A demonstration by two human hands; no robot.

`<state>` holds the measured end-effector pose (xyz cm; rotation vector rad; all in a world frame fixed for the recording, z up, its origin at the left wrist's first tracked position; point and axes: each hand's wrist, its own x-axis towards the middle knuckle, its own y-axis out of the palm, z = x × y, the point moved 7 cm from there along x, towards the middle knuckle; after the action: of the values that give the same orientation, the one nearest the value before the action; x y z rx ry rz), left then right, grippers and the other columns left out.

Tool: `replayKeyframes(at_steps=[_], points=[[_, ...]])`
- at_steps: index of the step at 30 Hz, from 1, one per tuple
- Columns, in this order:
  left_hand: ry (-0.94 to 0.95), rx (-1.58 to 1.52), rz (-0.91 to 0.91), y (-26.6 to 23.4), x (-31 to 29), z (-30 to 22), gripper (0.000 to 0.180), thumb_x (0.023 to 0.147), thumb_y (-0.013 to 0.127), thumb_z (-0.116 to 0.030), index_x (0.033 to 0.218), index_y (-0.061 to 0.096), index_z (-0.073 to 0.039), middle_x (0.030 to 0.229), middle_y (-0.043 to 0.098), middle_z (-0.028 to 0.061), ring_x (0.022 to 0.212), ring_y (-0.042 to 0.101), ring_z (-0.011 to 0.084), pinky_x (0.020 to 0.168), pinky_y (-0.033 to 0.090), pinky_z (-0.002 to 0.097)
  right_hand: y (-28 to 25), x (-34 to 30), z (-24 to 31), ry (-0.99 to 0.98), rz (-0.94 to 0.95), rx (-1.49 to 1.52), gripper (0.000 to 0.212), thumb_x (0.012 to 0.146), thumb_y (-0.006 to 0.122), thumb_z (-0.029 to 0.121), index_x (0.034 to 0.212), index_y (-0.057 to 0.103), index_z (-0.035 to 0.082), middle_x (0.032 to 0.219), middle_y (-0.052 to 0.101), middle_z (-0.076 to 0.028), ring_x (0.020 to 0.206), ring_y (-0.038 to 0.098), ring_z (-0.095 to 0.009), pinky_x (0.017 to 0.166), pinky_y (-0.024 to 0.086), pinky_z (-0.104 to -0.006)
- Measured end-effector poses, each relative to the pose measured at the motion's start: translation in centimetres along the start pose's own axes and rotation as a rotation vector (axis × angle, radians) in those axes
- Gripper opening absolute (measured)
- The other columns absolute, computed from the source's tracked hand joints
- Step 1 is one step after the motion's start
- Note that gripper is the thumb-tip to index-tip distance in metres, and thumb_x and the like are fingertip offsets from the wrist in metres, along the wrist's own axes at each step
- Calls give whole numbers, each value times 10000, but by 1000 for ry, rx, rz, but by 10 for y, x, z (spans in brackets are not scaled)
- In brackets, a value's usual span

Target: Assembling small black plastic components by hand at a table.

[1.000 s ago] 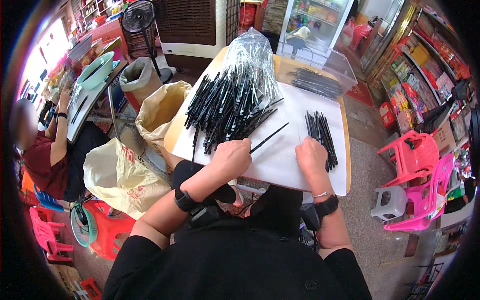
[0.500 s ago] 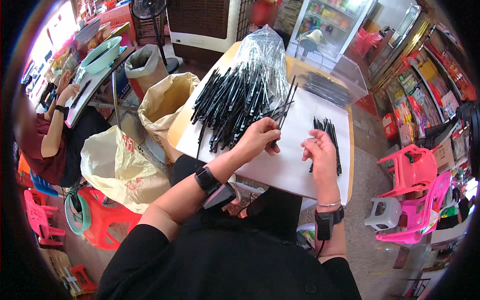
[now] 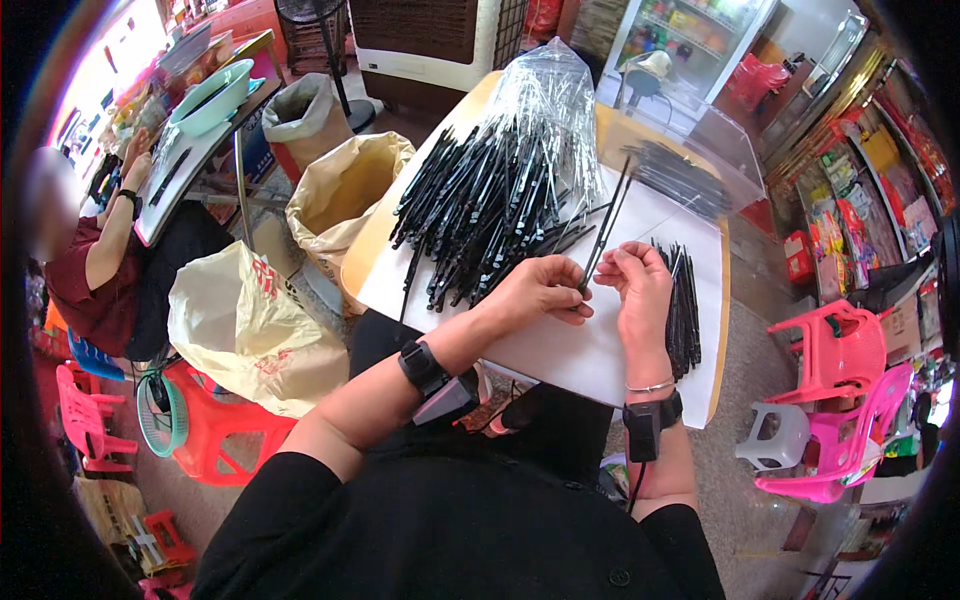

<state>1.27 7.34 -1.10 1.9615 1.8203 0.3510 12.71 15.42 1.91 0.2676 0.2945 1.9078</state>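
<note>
My left hand [image 3: 545, 293] is closed around a few thin black strips [image 3: 606, 226], which stick up and away from its fingertips. Close beside it, my right hand [image 3: 640, 290] has thumb and fingers pinched together near the lower part of those strips. A fine pale line [image 3: 672, 217] runs up from the right fingers; whether it is a thread or wire, I cannot tell. A large heap of black strips [image 3: 480, 215] lies on the white table top [image 3: 560, 355], partly inside a clear plastic bag [image 3: 548, 95]. A smaller bundle of strips [image 3: 684, 310] lies right of my right hand.
A clear plastic box [image 3: 690, 165] with more dark strips stands at the table's far right. Open sacks [image 3: 340, 190] and a pale yellow bag [image 3: 245, 330] stand left. A person [image 3: 95, 260] works at another table. Pink chairs [image 3: 830, 350] stand right.
My right hand has come in close to my left hand and the strips it holds. The view has shifted slightly, and the strips stand a little more upright.
</note>
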Motion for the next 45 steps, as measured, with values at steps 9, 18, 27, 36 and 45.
replayKeyframes(at_steps=[9, 18, 27, 36, 45], points=[[12, 22, -23, -2, -1, -3, 128, 865, 542, 20, 975, 484, -10, 911, 531, 50, 883, 647, 210, 766, 562, 287, 1, 0, -11, 100, 143, 119, 81, 839, 572, 65, 898, 544, 18, 799, 639, -106, 643, 611, -135, 578, 528, -259], [20, -69, 2, 0, -3, -7, 194, 856, 526, 54, 1039, 476, 16, 930, 518, 81, 899, 647, 245, 797, 560, 295, 4, -3, -13, 162, 178, 103, 88, 837, 582, 76, 907, 554, 32, 793, 625, -70, 659, 589, -108, 590, 510, -241], [10, -168, 15, 0, -3, -8, 195, 853, 521, 59, 1039, 488, 10, 937, 525, 73, 872, 651, 246, 796, 561, 299, 8, -4, -17, 222, 224, 201, 72, 841, 589, 80, 894, 552, 47, 771, 614, -55, 637, 571, -101, 591, 484, -231], [5, -209, 61, 6, -8, -13, 190, 854, 521, 55, 1037, 495, 7, 936, 539, 75, 864, 649, 237, 786, 559, 299, 7, -5, -19, 255, 196, 192, 73, 836, 601, 87, 871, 551, 46, 767, 614, -57, 615, 569, -101, 556, 487, -237], [39, -211, 82, 1, -4, -8, 213, 864, 514, 27, 1069, 460, 5, 938, 562, 98, 795, 635, 189, 690, 555, 267, 9, -7, -15, 244, 194, 180, 93, 840, 603, 122, 858, 552, 46, 757, 601, -51, 588, 545, -91, 532, 473, -226]])
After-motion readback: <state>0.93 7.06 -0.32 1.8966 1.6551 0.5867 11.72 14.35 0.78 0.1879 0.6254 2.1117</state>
